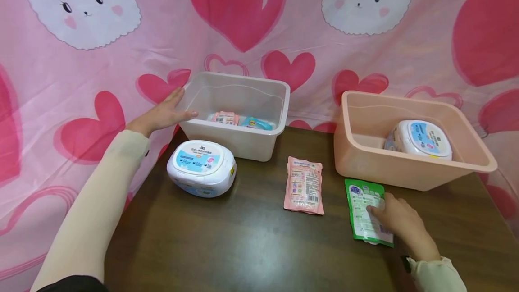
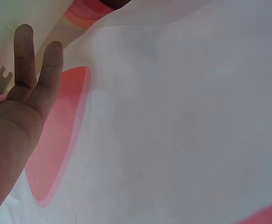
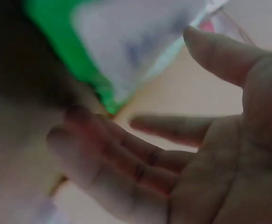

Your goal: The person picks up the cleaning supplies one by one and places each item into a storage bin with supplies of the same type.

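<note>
My left hand (image 1: 164, 111) is at the left end of a whitish plastic bin (image 1: 233, 136), its fingers extended and the thumb by the front rim. In the left wrist view, two straight fingers (image 2: 25, 58) of it show against the cloth. My right hand (image 1: 402, 220) is over the right side of a green-and-white pouch (image 1: 366, 215) that lies flat on the table. The right wrist view, blurred, has the right hand (image 3: 211, 154) with fingers spread and loosely bent, the pouch (image 3: 122, 42) beyond them and not gripped. Whether the fingertips touch it is hard to tell.
A pink pouch (image 1: 304, 186) lies mid-table (image 1: 227, 242). A white lidded tub (image 1: 201, 168) stands before the whitish bin, which contains a pink packet (image 1: 225, 118) and a teal packet (image 1: 256, 123). The peach bin (image 1: 377, 161) at right holds another white tub (image 1: 423, 139).
</note>
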A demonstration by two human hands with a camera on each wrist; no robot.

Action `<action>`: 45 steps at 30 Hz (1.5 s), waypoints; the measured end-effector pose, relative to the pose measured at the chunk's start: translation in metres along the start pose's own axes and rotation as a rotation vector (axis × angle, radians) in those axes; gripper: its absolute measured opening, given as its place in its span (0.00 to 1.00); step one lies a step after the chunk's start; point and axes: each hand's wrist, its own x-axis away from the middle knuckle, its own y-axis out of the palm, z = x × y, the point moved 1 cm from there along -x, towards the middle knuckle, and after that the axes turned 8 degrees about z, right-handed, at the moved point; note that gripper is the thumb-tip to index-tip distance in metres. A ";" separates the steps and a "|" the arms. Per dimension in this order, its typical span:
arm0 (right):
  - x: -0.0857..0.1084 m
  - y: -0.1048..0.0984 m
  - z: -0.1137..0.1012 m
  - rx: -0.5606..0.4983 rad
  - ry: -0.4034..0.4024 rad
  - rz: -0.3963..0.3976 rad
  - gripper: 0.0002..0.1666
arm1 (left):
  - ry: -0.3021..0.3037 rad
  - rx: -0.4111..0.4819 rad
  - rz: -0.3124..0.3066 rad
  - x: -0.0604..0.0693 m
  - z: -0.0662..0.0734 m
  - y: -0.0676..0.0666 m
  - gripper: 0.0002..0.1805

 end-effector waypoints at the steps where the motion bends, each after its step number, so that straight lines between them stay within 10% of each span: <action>1: 0.000 0.003 0.002 -0.003 0.025 -0.011 0.57 | -0.001 -0.001 0.002 0.000 0.000 0.000 0.64; 14: 0.000 0.013 0.022 -0.369 0.109 -0.007 0.69 | -0.003 -0.037 -0.011 -0.001 0.001 0.001 0.63; 27: 0.013 0.029 0.022 -1.084 0.146 -0.096 0.38 | -0.001 -0.060 -0.014 -0.003 0.003 -0.001 0.63; 45: 0.026 0.029 -0.020 -1.293 -0.031 -0.232 0.29 | -0.012 -0.035 -0.009 -0.002 0.000 0.001 0.63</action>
